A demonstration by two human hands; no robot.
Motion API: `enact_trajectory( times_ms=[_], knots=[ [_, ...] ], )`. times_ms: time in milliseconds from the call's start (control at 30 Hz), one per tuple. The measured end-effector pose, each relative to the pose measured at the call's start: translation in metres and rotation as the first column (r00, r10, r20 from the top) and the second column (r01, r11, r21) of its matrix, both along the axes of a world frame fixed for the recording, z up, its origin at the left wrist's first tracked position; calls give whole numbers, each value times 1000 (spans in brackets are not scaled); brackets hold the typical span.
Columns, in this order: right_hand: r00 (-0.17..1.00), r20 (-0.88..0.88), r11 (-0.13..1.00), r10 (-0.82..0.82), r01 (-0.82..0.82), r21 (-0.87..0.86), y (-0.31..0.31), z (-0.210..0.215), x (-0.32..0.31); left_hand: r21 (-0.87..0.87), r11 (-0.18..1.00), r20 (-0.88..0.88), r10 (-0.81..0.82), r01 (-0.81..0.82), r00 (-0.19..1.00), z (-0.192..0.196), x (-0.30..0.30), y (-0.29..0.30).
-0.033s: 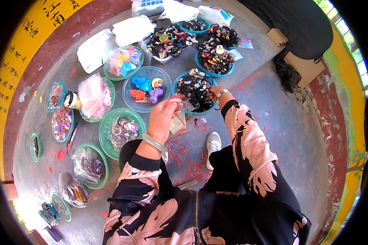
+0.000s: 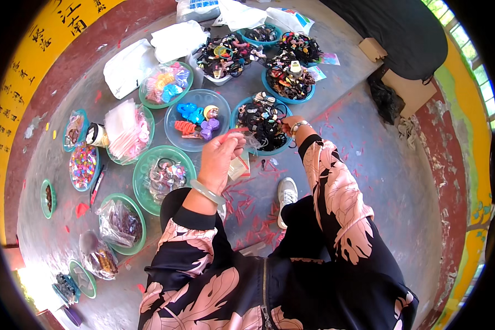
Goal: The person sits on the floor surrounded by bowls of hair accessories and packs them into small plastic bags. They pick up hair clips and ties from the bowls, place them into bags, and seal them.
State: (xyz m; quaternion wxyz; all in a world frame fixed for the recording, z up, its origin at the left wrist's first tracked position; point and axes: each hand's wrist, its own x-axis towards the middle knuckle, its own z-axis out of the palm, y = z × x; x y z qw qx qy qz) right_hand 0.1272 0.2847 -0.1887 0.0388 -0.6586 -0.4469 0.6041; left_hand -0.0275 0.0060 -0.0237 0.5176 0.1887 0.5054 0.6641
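Note:
My left hand [image 2: 224,154] is closed, pinching a small clear plastic bag [image 2: 251,142] with a red strip along its top. The bag hangs over the near left rim of a blue basin [image 2: 237,116] heaped with black hair ties [image 2: 263,124] bearing small charms. At that basin's right side, my right hand [image 2: 295,126] has its fingers curled among the hair ties; what they grip, if anything, is hidden. Left of the basin is a clear plastic bowl [image 2: 177,137] with blue, orange and purple hair clips [image 2: 192,114]. A green basin [image 2: 143,192] holding bagged hair ties stands nearer to me.
More basins of hair ties stand beyond, including a blue basin [image 2: 300,101]. Leftward are a bowl of colourful small pieces [image 2: 84,165], a stack of clear bags [image 2: 127,127] and a marker [image 2: 97,187]. Red strips [image 2: 239,206] litter the floor around my shoe [image 2: 287,201].

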Motion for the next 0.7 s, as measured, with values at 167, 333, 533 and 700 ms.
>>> enact_trajectory(
  times_ms=[167, 333, 533, 700],
  knots=[
    [453, 722, 425, 523, -873, 240, 8, 3, 6, 0, 1000, -5, -4, 4, 1000, 0, 1, 2],
    [699, 459, 720, 549, -674, 165, -27, 32, -12, -5, 1000, -15, 20, -20, 1000, -1, -4, -3],
    [211, 846, 173, 490, -975, 143, -5, 27, -4, -10, 1000, -23, 7, -7, 1000, 0, -2, 0],
    [212, 908, 90, 362, -977, 193, 1, 4, 6, 16, 1000, -13, -8, 8, 1000, 2, 3, 3]
  ],
)
